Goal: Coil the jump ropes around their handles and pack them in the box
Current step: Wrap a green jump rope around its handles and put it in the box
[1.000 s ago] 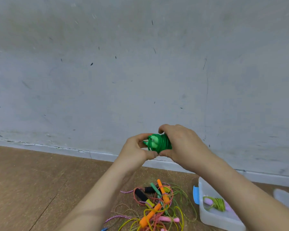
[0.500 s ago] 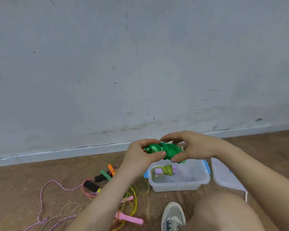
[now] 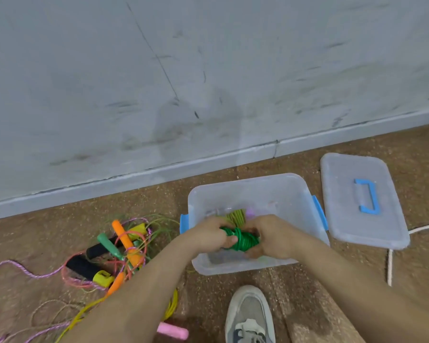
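left hand [image 3: 209,235] and right hand [image 3: 270,240] each clamped on an end of the coiled green rope [image 3: 242,240]. Bundle is over the open box [image 3: 295,194], which stands on the floor near the wall edge. Yellow-green coil [image 3: 235,215] lies inside. Lid [image 3: 344,219] on floor right of box, loose ropes [image 3: 119,253] tangled to its left.

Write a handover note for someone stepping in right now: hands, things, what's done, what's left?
Hands: left hand and right hand both grip the coiled green rope over the open box.
Done: one yellow-green rope lies coiled in the box.
Left: set the green rope in, then coil and pack the tangled pile on the floor left of the box.
The lid lies right of the box.
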